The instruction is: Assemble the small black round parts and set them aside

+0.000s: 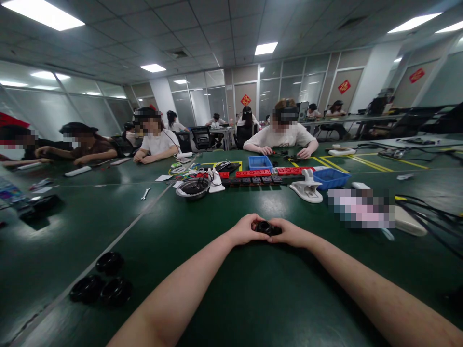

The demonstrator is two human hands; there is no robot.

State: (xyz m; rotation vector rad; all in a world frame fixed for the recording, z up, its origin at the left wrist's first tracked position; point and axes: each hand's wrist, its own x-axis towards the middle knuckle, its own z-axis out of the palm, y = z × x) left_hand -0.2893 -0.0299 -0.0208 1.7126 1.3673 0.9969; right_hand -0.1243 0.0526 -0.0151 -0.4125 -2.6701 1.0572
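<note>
Both my hands meet around a small black ring-shaped part (265,227) with a round opening, over the middle of the green table. My left hand (247,229) wraps its left side, thumb in front. From the right, my right hand (288,233) grips the same part, its thumb close to the left one. The fingers behind the part are mostly hidden. At the lower left, three black round parts, one of them a glossy ring (115,291), sit in a cluster on the table, well away from my hands.
Beyond my hands stand a metal bowl (193,189), red socket strips (253,173), a white clip-shaped stand (307,187) and blue trays (330,178). A small wrench (145,194) lies to the left. Black cables (430,212) run along the right. Co-workers sit across the table.
</note>
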